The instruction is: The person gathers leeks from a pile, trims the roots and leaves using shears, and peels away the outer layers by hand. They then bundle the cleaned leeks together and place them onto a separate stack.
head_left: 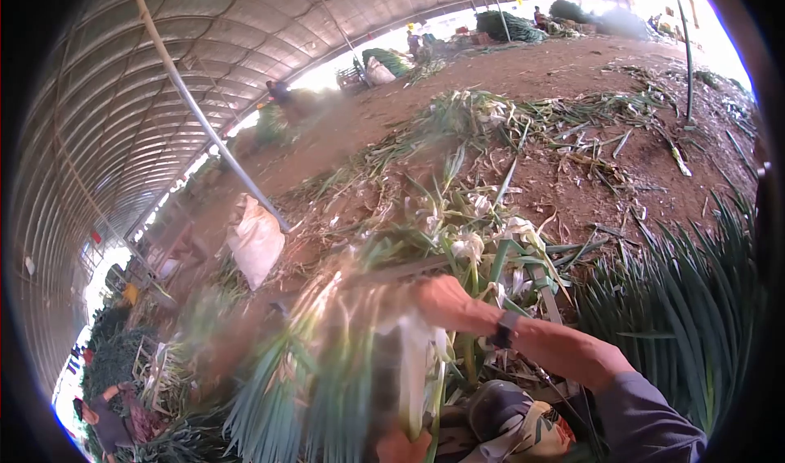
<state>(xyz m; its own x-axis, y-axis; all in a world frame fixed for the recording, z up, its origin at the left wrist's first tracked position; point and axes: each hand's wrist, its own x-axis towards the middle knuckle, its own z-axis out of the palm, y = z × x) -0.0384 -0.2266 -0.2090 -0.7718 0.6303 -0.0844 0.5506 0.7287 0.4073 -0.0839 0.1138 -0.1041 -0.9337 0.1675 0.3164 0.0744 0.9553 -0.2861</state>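
Observation:
My right hand, with a dark band on its wrist, reaches in from the right over the pale stalk ends; its fingers are smeared by motion. Low in the view my left hand is wrapped round the lower part of a white-and-green stalk. Left of both hands, a bunch of green onions lies with white ends up and green leaves pointing down. Loose peeled leaves are heaped just beyond my right hand.
A white sack stands by a metal pole. Tall green leaves rise at the right. Another person is at the lower left. Leaf scraps cover parts of the soil floor, under an arched roof.

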